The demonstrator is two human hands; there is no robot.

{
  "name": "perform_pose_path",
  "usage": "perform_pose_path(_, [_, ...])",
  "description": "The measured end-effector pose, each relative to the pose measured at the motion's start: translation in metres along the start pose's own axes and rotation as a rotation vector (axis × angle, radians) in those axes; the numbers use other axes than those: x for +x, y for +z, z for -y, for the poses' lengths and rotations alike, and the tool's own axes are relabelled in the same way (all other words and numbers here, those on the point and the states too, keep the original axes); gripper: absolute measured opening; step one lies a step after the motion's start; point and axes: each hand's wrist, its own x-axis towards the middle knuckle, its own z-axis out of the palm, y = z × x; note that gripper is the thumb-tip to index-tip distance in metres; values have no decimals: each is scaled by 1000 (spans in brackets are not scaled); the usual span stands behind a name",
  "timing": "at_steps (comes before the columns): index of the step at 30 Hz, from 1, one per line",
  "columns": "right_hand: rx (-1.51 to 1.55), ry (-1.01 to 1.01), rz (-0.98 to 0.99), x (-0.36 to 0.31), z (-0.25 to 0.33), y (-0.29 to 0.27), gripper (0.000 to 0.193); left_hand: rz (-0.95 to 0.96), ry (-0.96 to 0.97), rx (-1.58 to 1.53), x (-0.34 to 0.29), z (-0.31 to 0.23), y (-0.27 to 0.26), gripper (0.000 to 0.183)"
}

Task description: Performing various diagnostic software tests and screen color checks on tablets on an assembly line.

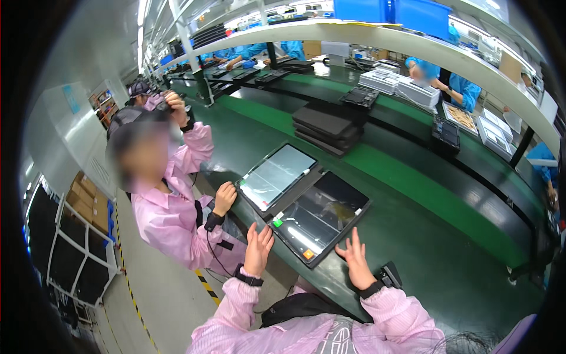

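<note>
In front of me on the green bench lies a dark glossy tablet-like screen panel [330, 203], with small green and orange stickers along its near side. My left hand [257, 249] is at the panel's left corner, fingers stretched out and nothing in it. Off the panel's near right side, my right hand [355, 259] has its fingers spread, also holding nothing. Whether the fingertips touch the panel's edge I cannot tell. Just beyond to the left lies a second panel [277, 174] with a pale, reflective face in a dark frame.
A co-worker in pink [171, 224] stands at my left, one hand at the pale panel's corner. A stack of dark flat trays [327, 127] stands farther back. White boxes [392, 82] and a tray of small tan parts [460, 116] lie beyond, below an overhead shelf [330, 30].
</note>
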Motion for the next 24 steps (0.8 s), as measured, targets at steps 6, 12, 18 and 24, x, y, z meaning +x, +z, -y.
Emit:
perform_pose_path(6, [-176,-50,29,46,2,29,72,-143,227,514,-21,-6,32,48])
perform_pose_path(12, [137,-137,215,74,-4,35,64,614,268,899,-57,-10,120,16])
perform_pose_path(18, [569,201,1109,28,10,17,71,1649,60,746,-116,40,188,14])
perform_pose_path(24, [107,-123,927,11,59,18,60,1528,67,797,-126,64,171,24])
